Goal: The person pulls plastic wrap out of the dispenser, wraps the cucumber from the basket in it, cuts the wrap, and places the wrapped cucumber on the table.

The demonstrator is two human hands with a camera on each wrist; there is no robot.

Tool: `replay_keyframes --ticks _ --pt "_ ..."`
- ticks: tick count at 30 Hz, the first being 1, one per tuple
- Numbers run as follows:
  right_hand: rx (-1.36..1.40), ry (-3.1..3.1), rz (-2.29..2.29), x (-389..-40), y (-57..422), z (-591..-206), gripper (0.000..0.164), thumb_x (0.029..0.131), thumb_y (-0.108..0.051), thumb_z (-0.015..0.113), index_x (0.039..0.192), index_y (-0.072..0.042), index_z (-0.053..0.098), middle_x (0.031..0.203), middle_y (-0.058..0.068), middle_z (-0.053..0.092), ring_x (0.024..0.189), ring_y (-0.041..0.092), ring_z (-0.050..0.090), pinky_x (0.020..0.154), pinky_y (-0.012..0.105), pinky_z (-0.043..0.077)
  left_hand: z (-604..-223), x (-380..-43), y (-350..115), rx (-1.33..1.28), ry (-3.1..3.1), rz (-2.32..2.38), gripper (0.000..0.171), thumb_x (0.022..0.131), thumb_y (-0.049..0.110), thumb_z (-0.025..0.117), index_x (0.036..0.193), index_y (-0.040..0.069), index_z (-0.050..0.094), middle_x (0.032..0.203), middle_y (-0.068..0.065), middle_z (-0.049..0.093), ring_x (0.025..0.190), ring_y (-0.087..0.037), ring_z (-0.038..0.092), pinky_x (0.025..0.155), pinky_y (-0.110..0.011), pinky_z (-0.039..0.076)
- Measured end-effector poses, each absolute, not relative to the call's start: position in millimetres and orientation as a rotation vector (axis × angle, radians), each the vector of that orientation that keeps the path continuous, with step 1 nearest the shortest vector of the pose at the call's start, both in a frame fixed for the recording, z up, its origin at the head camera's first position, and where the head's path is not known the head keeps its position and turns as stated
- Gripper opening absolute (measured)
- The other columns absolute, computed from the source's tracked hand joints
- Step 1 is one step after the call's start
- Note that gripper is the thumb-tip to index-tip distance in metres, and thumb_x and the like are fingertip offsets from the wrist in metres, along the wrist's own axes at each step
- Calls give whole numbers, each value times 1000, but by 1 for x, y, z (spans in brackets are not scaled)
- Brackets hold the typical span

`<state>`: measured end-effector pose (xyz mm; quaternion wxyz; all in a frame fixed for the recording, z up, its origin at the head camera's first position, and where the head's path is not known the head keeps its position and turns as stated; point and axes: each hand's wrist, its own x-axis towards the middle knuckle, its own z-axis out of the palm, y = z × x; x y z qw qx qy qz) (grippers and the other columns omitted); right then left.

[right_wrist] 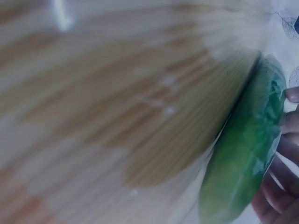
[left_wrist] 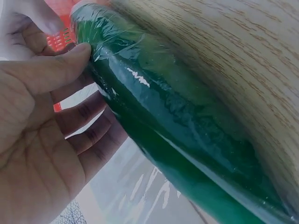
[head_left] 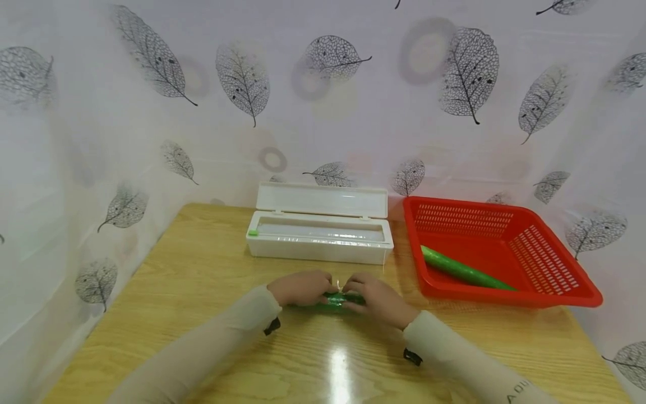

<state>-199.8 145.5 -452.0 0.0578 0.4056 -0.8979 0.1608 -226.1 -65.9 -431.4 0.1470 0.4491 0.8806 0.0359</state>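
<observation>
A green cucumber [head_left: 335, 301], wrapped in clear cling film [left_wrist: 135, 51], lies crosswise on the wooden table. My left hand [head_left: 303, 287] grips it from the left; in the left wrist view the thumb [left_wrist: 70, 65] presses on the wrapped surface and the other fingers lie behind it. From the right, my right hand [head_left: 378, 300] holds the same cucumber, its fingers [right_wrist: 292, 122] along the far side in the right wrist view. A shiny bit of film stands up between both hands. The cucumber's ends are partly hidden by the hands in the head view.
Behind the hands stands a white cling film dispenser [head_left: 320, 253] with its lid [head_left: 322, 200] raised and a green slider [head_left: 254, 232] at its left end. On the right, a red plastic basket [head_left: 510, 298] holds another long green cucumber [head_left: 464, 271]. A leaf-patterned curtain [head_left: 353, 129] hangs behind the table.
</observation>
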Motion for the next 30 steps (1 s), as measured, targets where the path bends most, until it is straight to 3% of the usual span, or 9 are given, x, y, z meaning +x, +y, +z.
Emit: replay_keyframes --ticks 4,8,13,20,26,30 --pt "1231 -2847 480 -200 140 -448 33 80 -32 73 106 -11 68 101 -1 64 90 11 61 77 26 55 -434 -228 -68 1265 2526 122 41 91 25 59 131 17 56 113 -2 63 95 -9 59 81 -20 51" --pt "1211 -2891 468 -201 137 -447 31 81 -29 73 106 -11 69 101 -1 66 91 12 62 78 28 55 -435 -228 -79 1192 2516 292 36 94 26 55 129 15 58 115 -2 62 98 -11 59 84 -23 51" --pt "1206 -2902 511 -203 136 -447 31 81 -31 72 105 -12 69 101 -1 66 90 11 63 78 28 55 -427 -226 -110 1046 2580 567 24 96 22 53 115 14 65 111 0 63 99 -13 60 86 -31 52" --pt "1184 -2918 555 -203 137 -447 29 80 -27 73 104 -11 69 100 0 67 90 13 64 79 31 55 -422 -215 -147 1085 2747 454 12 80 27 74 87 18 71 78 9 56 70 -3 50 63 -21 45" --pt "1186 -2922 551 -203 138 -446 29 81 -27 73 104 -11 69 100 1 67 90 13 64 80 32 55 -432 -204 -157 1114 2762 437 23 74 25 79 95 18 70 78 8 54 68 -1 46 63 -20 44" --pt "1194 -2928 552 -202 137 -446 30 80 -29 73 104 -11 69 100 0 67 90 12 63 79 31 55 -435 -200 -156 1065 2836 358 19 72 29 80 81 18 67 76 9 54 66 -2 47 58 -20 43"
